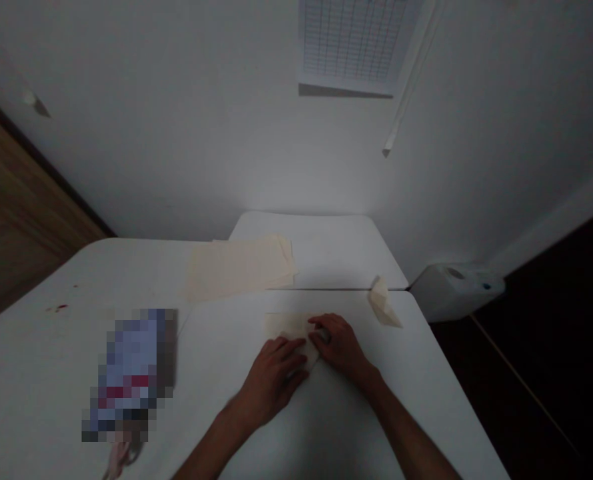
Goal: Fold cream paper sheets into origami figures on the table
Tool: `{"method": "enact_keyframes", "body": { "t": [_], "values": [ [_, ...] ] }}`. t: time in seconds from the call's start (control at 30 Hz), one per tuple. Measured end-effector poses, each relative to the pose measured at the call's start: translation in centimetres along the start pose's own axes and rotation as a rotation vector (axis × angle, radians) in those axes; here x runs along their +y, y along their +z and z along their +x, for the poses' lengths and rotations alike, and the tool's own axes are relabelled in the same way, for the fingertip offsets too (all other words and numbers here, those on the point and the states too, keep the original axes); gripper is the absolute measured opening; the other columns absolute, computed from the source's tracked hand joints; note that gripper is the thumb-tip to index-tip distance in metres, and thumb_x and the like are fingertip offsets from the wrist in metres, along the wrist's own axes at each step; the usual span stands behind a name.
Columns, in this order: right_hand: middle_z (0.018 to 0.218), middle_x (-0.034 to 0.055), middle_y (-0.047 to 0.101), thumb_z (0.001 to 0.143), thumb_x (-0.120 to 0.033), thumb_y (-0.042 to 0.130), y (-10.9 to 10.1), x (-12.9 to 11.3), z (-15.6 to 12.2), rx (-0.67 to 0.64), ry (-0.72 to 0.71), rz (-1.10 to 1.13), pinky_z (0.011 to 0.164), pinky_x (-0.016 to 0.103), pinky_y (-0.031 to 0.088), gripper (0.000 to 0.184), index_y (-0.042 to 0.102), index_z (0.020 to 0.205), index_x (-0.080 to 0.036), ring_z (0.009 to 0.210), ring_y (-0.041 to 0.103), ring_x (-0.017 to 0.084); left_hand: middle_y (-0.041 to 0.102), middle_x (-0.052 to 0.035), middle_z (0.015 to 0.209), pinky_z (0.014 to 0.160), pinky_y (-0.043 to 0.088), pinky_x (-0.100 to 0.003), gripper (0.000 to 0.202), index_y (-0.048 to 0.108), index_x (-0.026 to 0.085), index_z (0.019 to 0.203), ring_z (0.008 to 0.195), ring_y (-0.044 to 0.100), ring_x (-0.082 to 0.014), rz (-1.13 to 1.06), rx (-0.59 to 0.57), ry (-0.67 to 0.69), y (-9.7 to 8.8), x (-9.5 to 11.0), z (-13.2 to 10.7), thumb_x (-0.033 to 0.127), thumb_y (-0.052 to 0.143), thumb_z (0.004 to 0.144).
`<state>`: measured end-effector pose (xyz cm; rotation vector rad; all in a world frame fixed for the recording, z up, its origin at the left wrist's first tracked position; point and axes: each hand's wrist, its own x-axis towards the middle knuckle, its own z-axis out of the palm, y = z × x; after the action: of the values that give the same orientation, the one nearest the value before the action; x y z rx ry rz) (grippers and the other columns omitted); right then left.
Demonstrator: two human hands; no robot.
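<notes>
A pale cream sheet of paper (282,323) lies on the white table under both hands, its near part folded and partly covered by fingers. My left hand (279,373) rests on it from the left, fingers stretched out and lying flat. From the right, my right hand (340,343) curls its thumb and fingers together at the paper's right edge, seemingly pinching it. Further right stands a small folded paper shape (384,305), pointed at the top.
A stack of cream paper sheets (241,267) lies behind and to the left. A blurred-out blue item (131,367) with a strap is on the left. The white table (216,433) meets a second tabletop (326,250) by the wall. A white container (459,290) stands beyond the right edge.
</notes>
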<state>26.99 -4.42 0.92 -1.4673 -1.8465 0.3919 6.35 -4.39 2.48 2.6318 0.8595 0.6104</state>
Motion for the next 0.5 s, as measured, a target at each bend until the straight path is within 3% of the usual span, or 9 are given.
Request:
{"method": "enact_keyframes", "body": {
  "t": [0.5],
  "values": [
    [0.099, 0.0045, 0.068, 0.080, -0.015, 0.066, 0.03, -0.06, 0.05, -0.003, -0.004, -0.020, 0.090, 0.035, 0.044, 0.026, 0.065, 0.106, -0.020, 0.094, 0.060, 0.020, 0.061, -0.0054, 0.128, 0.091, 0.045, -0.049, 0.014, 0.065, 0.024, 0.101, 0.108, 0.052, -0.0274, 0.035, 0.001, 0.024, 0.18, 0.02, -0.11, 0.025, 0.056, 0.090]
  ]
}}
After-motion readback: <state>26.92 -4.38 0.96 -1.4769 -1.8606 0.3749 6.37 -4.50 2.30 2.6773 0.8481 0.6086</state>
